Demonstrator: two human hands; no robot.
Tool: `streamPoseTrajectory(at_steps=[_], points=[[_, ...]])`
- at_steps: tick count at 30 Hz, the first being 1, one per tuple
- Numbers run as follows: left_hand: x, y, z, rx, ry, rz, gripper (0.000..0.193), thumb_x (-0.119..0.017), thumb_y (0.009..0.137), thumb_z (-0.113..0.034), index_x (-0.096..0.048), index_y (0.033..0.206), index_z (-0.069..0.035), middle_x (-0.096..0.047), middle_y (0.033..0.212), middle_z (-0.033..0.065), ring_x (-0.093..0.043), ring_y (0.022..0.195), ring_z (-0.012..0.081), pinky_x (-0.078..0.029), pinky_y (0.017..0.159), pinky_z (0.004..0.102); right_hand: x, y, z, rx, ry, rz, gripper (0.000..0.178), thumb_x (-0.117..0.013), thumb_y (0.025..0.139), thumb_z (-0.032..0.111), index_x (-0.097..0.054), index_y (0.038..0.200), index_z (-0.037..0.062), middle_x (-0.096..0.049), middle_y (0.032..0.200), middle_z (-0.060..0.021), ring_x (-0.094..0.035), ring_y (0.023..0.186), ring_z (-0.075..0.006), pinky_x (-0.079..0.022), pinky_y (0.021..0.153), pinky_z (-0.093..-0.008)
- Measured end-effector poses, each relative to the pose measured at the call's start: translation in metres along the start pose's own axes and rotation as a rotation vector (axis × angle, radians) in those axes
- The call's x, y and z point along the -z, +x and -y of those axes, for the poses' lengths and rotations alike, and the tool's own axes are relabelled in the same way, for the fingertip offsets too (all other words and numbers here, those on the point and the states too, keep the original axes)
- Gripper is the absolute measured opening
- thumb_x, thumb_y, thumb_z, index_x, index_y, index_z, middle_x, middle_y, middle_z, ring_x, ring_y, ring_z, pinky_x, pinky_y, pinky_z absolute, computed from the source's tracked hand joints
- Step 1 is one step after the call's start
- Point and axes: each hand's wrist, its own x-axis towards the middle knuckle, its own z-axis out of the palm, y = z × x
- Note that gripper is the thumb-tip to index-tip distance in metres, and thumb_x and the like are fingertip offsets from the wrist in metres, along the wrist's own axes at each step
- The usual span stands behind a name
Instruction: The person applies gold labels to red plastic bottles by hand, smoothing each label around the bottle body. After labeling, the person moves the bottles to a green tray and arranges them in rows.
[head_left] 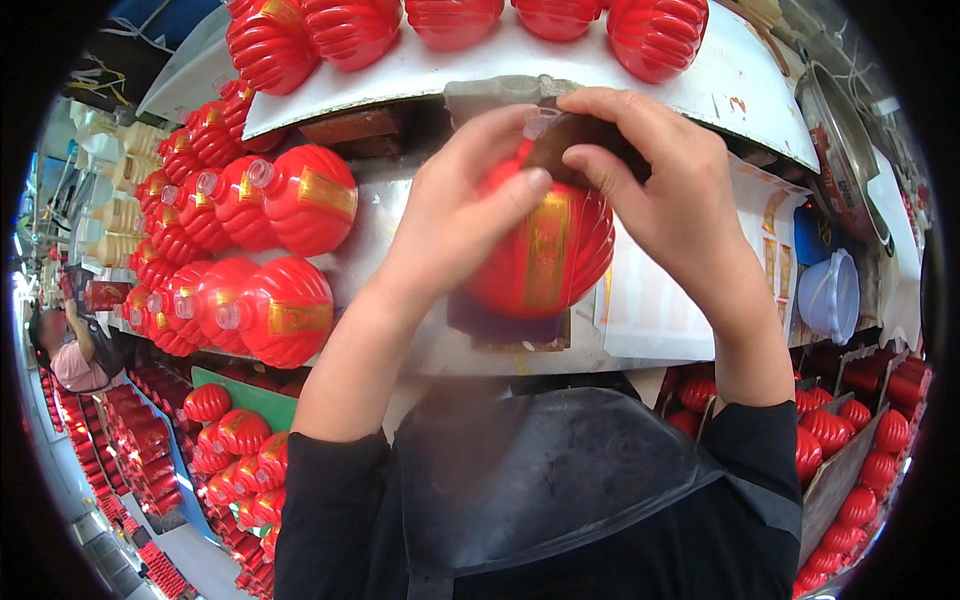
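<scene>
Clearly the biggest thing in view is the white tabletop (pixel 400 70), curving across the upper frame with a row of red ribbed bottles standing on it. Below its edge, at left centre, more bottles (pixel 270 250) of the same kind lie stacked on their sides, clear necks pointing left, each with a gold band round the belly. Cartons of further red bottles fill the lower left and lower right corners. A pale blue tub (pixel 830 295) sits at right centre.

At the frame's centre is the bottle (pixel 545 255) being worked on: round, ribbed, glossy red with a gold label down its front, resting upright on a dark pad just under the tabletop's edge. It looks like thin blown plastic, so probably light and empty, stiff along the ribs yet likely to dent if squeezed on the belly. The gloss suggests a slippery skin; the ribs and the narrow neck seem the surest places to take hold.

The left hand (pixel 470 195) is closed on the bottle's upper left shoulder, thumb pressed against the red surface. The right hand (pixel 660 170) curls over the top, fingers pinching a dark brown piece (pixel 575 140) at the neck, which may be a cap or cover; I cannot tell which.
</scene>
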Motion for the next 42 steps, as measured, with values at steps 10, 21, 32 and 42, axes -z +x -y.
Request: streamPoseTrajectory(at_steps=[10, 21, 32, 42], points=[[0.010, 0.012, 0.013, 0.063, -0.008, -0.124, 0.039, -0.046, 0.111, -0.015, -0.050, 0.145, 0.004, -0.064, 0.133, 0.0119, -0.062, 0.119, 0.0149, -0.051, 0.103, 0.0300, -0.020, -0.062, 0.037, 0.543, 0.058, 0.065, 0.016, -0.073, 0.074, 0.004, -0.073, 0.089, 0.0061, -0.076, 0.101, -0.0105, -0.076, 0.093, -0.0258, -0.061, 0.076, -0.0358], [0.008, 0.004, 0.011, 0.046, 0.012, -0.115, 0.039, -0.043, 0.112, -0.015, -0.047, 0.146, 0.004, -0.064, 0.135, 0.0123, -0.061, 0.121, 0.0154, -0.049, 0.105, 0.0309, -0.030, -0.063, 0.061, 0.297, 0.244, 0.094, 0.026, -0.073, 0.078, 0.000, -0.075, 0.104, 0.0044, -0.077, 0.098, -0.0101, -0.076, 0.084, -0.0221, -0.061, 0.074, -0.0352], [-0.004, -0.017, 0.003, -0.082, 0.063, -0.092, 0.039, -0.040, 0.113, -0.014, -0.044, 0.147, 0.005, -0.060, 0.140, 0.0141, -0.057, 0.128, 0.0173, -0.044, 0.111, 0.0318, -0.013, -0.026, 0.060, -0.401, -0.028, -0.110, 0.025, -0.075, 0.089, 0.007, -0.070, 0.113, 0.0010, -0.076, 0.093, -0.0114, -0.073, 0.084, -0.0131, -0.056, 0.076, -0.0281], [-0.009, -0.016, -0.009, -0.023, 0.121, -0.131, 0.060, -0.074, 0.094, -0.021, -0.050, 0.143, 0.005, -0.061, 0.138, 0.0192, -0.060, 0.127, 0.0250, -0.047, 0.108, 0.0374, -0.006, -0.046, 0.036, -0.519, 0.059, -0.237, 0.019, -0.073, 0.089, 0.009, -0.072, 0.108, 0.0033, -0.075, 0.091, -0.0151, -0.075, 0.076, -0.0256, -0.057, 0.069, -0.0329]])
